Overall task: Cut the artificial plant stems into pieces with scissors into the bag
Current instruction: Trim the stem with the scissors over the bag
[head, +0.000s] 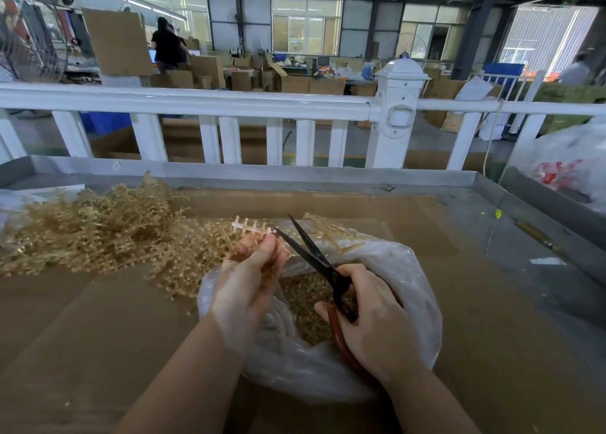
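Forearms reach in from the near edge, and between them sits the clear plastic bag (387,361), slumped open on the cardboard-covered desk (82,335) with a heap of tan cut pieces (311,305) already inside it. On the right, the right hand (370,315) has its grip curled through the red-brown handles of the scissors (314,256), whose dark blades stand spread in a narrow V above the bag's mouth. On the left, the left hand (249,282) pinches a sprig of artificial plant stem (252,228) between thumb and fingers; its pale, notched spine pokes out past the fingertips and meets the lower blade, just over the bag's far rim. That sprig looks light and thin, a springy moulded plastic that would likely bend more than snap, so holding it close to the cut, as here, should keep it from flexing away from the blades; small offcuts may flick sideways unless the cut stays over the opening. Further left and beyond, a loose, tangled pile of uncut stems (91,230) spreads across the cardboard. Behind the desk's raised metal edge runs a white railing (196,104), with stacked cardboard boxes (295,82) in the workshop beyond.
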Tool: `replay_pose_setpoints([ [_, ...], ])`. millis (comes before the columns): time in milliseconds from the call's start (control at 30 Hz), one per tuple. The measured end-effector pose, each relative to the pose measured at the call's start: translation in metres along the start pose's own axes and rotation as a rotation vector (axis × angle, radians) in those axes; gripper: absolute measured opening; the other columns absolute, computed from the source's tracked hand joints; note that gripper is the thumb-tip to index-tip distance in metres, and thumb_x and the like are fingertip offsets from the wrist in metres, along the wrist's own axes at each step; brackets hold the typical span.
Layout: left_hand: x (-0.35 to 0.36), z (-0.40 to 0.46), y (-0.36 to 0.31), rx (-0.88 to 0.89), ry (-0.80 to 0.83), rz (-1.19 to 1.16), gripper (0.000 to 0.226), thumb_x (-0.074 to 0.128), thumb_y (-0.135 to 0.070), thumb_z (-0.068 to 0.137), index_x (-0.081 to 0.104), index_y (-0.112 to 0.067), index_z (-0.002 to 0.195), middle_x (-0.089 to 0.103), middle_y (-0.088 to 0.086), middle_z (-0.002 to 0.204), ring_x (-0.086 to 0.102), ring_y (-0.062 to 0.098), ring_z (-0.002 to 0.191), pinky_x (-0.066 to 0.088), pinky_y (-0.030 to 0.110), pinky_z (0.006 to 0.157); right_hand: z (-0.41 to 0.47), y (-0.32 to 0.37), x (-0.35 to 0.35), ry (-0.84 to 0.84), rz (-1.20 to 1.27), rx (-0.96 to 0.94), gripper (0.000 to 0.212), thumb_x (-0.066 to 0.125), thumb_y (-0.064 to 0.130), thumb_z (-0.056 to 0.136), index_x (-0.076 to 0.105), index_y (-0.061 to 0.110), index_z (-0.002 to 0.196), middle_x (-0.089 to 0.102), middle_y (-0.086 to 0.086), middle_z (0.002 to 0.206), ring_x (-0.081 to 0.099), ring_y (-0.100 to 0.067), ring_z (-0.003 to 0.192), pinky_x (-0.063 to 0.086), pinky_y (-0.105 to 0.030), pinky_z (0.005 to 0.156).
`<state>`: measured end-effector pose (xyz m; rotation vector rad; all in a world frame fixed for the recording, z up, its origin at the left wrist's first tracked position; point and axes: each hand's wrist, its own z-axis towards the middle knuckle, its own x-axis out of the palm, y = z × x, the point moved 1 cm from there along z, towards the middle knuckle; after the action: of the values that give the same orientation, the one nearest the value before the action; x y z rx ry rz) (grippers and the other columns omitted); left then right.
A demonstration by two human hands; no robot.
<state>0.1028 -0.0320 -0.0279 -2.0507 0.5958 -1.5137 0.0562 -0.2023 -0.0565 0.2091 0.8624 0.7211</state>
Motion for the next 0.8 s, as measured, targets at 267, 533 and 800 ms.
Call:
replay_pose_setpoints([
  [267, 0.005, -0.004, 0.002, -0.040, 0.015, -0.005, 0.009, 0.067, 0.000, 0.069, 0.063, -0.008, 0.072, 0.070, 0.005, 0.062, 0.069, 0.011, 0.056, 0.054, 0.020, 0.049, 0.000, -0.002, 0.002, 0.040, 0.020, 0.013, 0.045, 0.058, 0.055, 0.079, 0.055, 0.025, 0.112, 0.061, 0.013, 0.102, 0.056, -0.003, 0.095, 0.043, -0.013, 0.082],
  [533, 0.008, -0.007, 0.003, -0.041, 0.003, 0.068, 0.013, 0.056, 0.006, 0.087, 0.055, -0.007, 0.087, 0.069, 0.006, 0.060, 0.069, 0.013, 0.055, 0.053, 0.020, 0.045, 0.000, -0.002, 0.002, 0.059, 0.023, 0.011, 0.047, 0.055, 0.058, 0.078, 0.055, 0.025, 0.112, 0.060, 0.015, 0.102, 0.055, -0.002, 0.098, 0.045, -0.016, 0.082],
  [800, 0.011, -0.011, 0.001, 0.083, 0.040, 0.205, 0.016, 0.055, 0.009, 0.086, 0.057, -0.005, 0.078, 0.067, 0.004, 0.057, 0.067, 0.013, 0.053, 0.057, 0.022, 0.053, 0.001, -0.002, 0.001, 0.076, 0.041, 0.022, 0.047, 0.054, 0.061, 0.079, 0.054, 0.027, 0.112, 0.060, 0.018, 0.102, 0.053, 0.004, 0.096, 0.045, -0.013, 0.082],
])
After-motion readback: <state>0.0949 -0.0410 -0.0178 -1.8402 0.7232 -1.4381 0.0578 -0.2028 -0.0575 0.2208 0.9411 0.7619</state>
